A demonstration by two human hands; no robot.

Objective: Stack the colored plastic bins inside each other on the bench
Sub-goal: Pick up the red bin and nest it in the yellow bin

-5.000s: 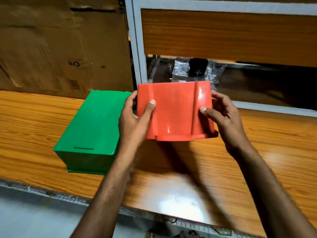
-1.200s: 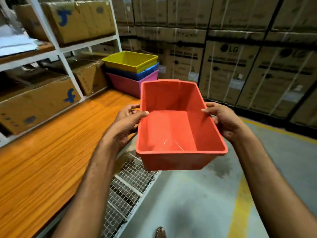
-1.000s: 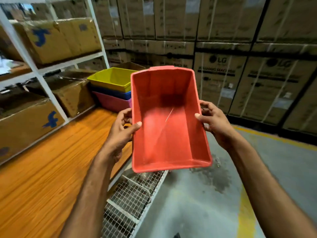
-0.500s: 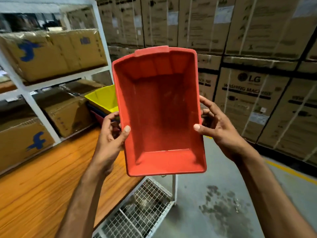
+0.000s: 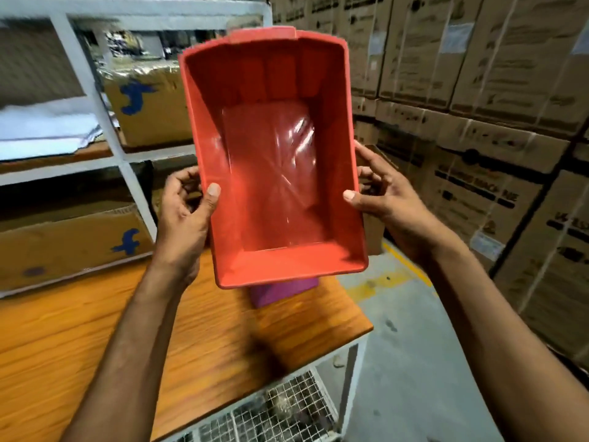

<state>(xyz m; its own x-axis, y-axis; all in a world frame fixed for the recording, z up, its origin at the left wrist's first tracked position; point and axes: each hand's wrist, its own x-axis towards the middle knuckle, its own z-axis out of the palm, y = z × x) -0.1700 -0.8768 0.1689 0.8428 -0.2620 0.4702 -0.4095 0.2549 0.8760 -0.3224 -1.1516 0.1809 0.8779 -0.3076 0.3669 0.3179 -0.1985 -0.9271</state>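
Here the rectangular red plastic bin (image 5: 274,161) is held up in the air above the far end of the orange wooden worktop (image 5: 95,330), its open side tilted toward the camera. The left hand (image 5: 185,218) grips its left rim, thumb inside; the right hand (image 5: 385,199) grips the right rim likewise. Below its near edge, a purple plastic bin (image 5: 280,290) peeks out on the worktop.

Open bench (image 5: 95,330) near; pink bin (image 5: 280,290) behind red bin (image 5: 274,173); shelf post (image 5: 130,183) left.
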